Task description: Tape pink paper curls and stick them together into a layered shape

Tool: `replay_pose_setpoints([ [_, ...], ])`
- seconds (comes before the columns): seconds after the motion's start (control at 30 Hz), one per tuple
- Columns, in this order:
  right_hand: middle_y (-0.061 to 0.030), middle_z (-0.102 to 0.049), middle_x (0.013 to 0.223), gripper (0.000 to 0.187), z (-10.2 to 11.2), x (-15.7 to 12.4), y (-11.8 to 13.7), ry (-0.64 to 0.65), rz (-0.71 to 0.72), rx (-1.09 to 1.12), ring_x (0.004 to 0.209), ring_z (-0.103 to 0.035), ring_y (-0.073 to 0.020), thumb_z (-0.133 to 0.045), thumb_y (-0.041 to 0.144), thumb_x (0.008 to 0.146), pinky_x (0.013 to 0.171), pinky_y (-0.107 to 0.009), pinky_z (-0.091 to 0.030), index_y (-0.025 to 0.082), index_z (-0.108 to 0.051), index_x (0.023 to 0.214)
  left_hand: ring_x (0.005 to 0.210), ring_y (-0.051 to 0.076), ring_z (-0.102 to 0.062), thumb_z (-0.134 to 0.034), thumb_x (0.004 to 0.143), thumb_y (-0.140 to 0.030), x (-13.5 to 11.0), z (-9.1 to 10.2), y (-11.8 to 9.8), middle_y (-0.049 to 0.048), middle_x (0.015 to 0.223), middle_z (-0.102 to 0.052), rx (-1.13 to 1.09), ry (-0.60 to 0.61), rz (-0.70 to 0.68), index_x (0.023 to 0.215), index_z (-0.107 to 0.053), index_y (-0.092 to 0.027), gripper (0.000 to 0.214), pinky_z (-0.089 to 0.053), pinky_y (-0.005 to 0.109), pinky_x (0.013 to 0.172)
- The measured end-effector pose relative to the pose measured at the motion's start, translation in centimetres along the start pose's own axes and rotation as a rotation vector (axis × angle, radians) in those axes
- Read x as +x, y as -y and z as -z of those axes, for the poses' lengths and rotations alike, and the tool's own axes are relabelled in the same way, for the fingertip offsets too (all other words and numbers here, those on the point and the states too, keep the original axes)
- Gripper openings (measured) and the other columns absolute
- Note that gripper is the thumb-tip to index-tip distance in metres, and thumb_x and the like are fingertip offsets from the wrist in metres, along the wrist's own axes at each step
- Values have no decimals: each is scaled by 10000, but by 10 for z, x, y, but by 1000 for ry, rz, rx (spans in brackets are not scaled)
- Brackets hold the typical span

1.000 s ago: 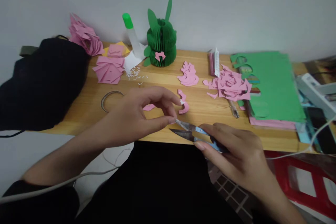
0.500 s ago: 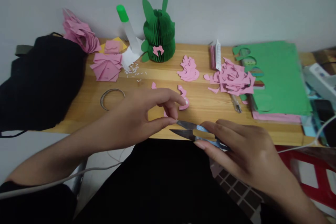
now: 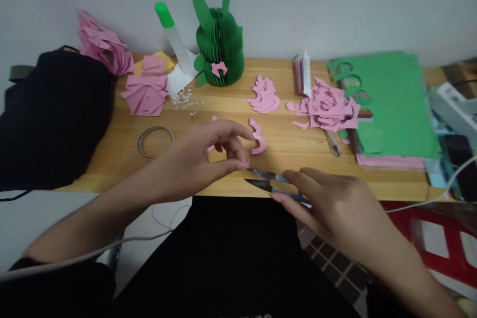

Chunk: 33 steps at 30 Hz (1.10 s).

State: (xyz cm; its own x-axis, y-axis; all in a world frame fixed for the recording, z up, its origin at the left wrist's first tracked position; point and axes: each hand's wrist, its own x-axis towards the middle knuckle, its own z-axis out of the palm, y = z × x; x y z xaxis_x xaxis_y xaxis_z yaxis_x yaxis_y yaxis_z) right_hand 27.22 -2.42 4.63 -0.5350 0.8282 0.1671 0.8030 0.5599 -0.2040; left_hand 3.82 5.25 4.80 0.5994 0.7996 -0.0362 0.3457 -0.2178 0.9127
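Observation:
My right hand (image 3: 328,203) grips a pair of small scissors (image 3: 278,182) by the handles, at the front edge of the wooden table. The dark blades stand apart and point left. At the upper blade's tip, the thumb of my left hand (image 3: 219,151) is pinched against a bent finger. Whatever lies between them is too small to make out. My left index finger reaches out toward a curved pink paper cutout (image 3: 258,139) with a small white spot on it. Another pink piece (image 3: 211,148) is partly hidden behind my left hand.
A green folded-paper rabbit (image 3: 220,47) with a pink bow stands at the back, beside a green-capped glue tube (image 3: 173,35). Pink cutouts (image 3: 265,95), pink scraps (image 3: 330,107), a bangle (image 3: 140,144), white bits (image 3: 182,98), green sheets (image 3: 395,109) and a black bag (image 3: 55,119) lie around.
The view has shifted slightly. My left index finger has come away from the curved pink cutout, which shows more fully. My right hand keeps its hold on the scissors near my left fingertips.

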Motion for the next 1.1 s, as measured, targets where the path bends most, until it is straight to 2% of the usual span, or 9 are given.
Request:
replay_pose_setpoints([
  [0.07,-41,-659,620,502,-16,-3,-9,-4,-89,-69,439,-593,-168,-348,471,1017,413,-287,-305,125,-696,907,735,128,-679,-700,770,-195,2,-1,7,-27,745,-711,-101,-21,93,1047,-637,-176,285,-480,239,703],
  [0.17,-66,-658,625,487,-55,-7,-28,-156,-393,-235,465,-559,-179,-413,497,983,432,-280,-283,135,-714,858,721,139,-688,-744,738,-254,5,-5,21,-13,743,-715,-327,-63,241,1041,-632,-163,336,-502,246,692],
  [0.27,-111,-676,725,401,-93,-9,-44,-261,-641,-304,596,-589,-215,-491,429,955,493,-296,-352,120,-742,898,742,139,-691,-768,722,-277,6,-9,33,-2,760,-724,-483,-115,328,1019,-635,-155,348,-520,255,732],
  [0.33,-127,-683,804,325,-107,-8,-46,-341,-704,-289,720,-611,-249,-560,397,920,585,-329,-427,133,-749,912,757,140,-693,-764,725,-275,5,-12,38,2,777,-730,-532,-126,348,1013,-636,-155,337,-525,269,767],
  [0.47,-123,-674,870,226,-97,6,-23,-545,-646,32,809,-623,-250,-592,345,888,701,-381,-499,154,-714,891,774,138,-695,-704,761,-228,4,-15,43,11,812,-738,-553,-100,312,1038,-623,-149,299,-525,289,805],
  [0.53,-73,-685,864,128,-84,17,-7,-412,-509,394,781,-625,-206,-584,276,890,662,-337,-506,194,-679,914,783,136,-695,-670,775,-188,2,-16,45,17,826,-741,-538,-78,270,1065,-614,-144,299,-524,296,815],
  [0.6,-48,-695,837,76,-74,27,6,-298,-418,555,729,-615,-176,-604,215,864,638,-313,-496,195,-657,915,799,137,-697,-641,788,-160,0,-17,47,23,834,-742,-511,-61,234,1089,-603,-141,304,-526,312,838],
  [0.77,-20,-687,764,63,-72,42,16,-214,-369,662,639,-581,-141,-591,157,833,566,-268,-457,195,-634,860,823,162,-707,-616,810,-156,-6,-18,53,34,840,-747,-416,-85,199,1114,-586,-144,306,-542,350,858],
  [1.1,-2,-652,682,104,-71,46,17,-131,-411,688,555,-532,-112,-584,170,836,525,-234,-435,188,-621,740,870,162,-714,-563,836,-123,-4,-19,55,61,919,-746,-285,-101,120,1082,-611,-119,252,-562,304,829],
])
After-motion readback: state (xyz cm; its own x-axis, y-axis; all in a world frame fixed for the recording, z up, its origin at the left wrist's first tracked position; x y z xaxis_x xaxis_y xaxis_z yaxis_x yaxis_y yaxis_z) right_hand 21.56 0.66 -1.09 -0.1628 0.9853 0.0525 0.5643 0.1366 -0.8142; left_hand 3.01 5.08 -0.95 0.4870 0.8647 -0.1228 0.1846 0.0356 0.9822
